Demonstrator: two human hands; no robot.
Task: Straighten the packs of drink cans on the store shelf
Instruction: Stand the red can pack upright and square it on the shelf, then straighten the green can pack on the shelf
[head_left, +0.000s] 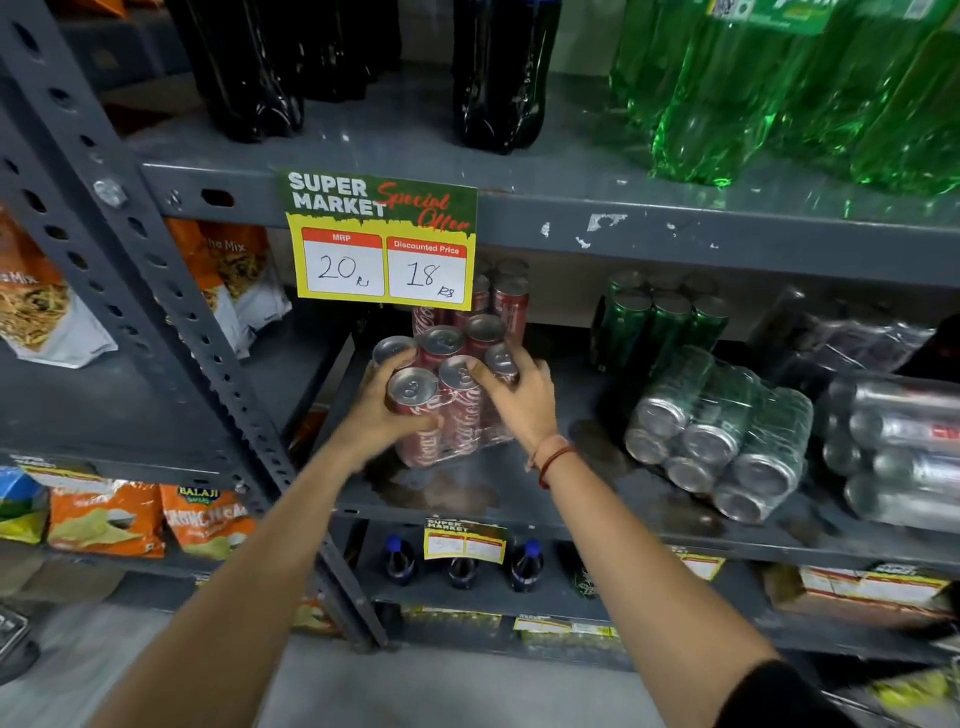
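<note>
Six slim red cans, bound in clear glossy shrink-wrap, make up the red pack (447, 395) that both hands grip on the grey metal shelf (519, 499). It stands near the shelf's left end, cans upright with their long axes vertical and their round silver tops facing up, leaning slightly toward the camera. The left hand (379, 415) curls its fingers around the pack's left side, thumb across the front can; the right hand (519, 400) clasps the right side, fingers wrapped over the top edge, a red thread band on its wrist. Behind it a second wrapped pack of red cans (498, 301) stands upright, partly hidden by a yellow price card (382, 244) reading 20 and 18. Further right, one pack of dark green cans (660, 322) stands upright, while another green pack (722, 431) lies on its side just in front of it, long axes roughly level, the silver can ends pointing toward the camera; six ends show. At the far right a pack of silver cans (904, 452) also lies sideways, its count unclear at the frame edge. The shelf paint is chipped and dull, with dark smudges.
</note>
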